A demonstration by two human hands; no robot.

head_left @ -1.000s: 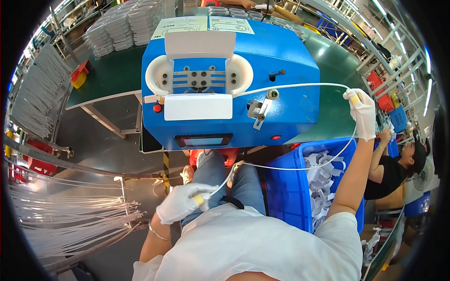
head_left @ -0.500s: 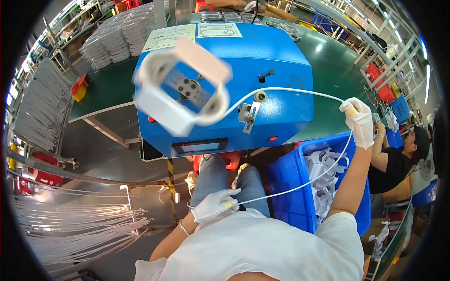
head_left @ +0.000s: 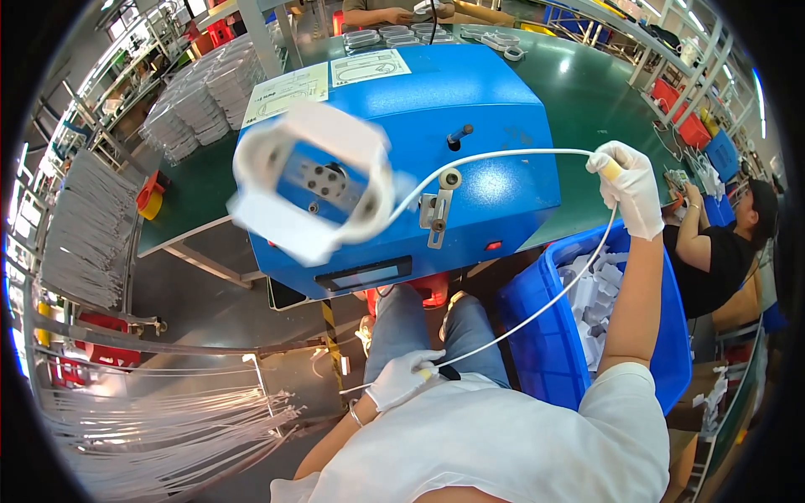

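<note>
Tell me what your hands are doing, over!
Right gloved hand up high, gripping thin white plastic tube. Left gloved hand holds its other end at lap. Tube feeds blurred white winder on blue metal machine. Nothing blocking.

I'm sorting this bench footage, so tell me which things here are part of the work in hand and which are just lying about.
In use:
- thin white flexible tube, held by both gloved hands
- left hand
- right hand
- blue box-shaped winding machine
- blurred white winding frame

Lying about:
- blue plastic crate of white parts
- stacked clear trays
- hanging white tubes
</note>
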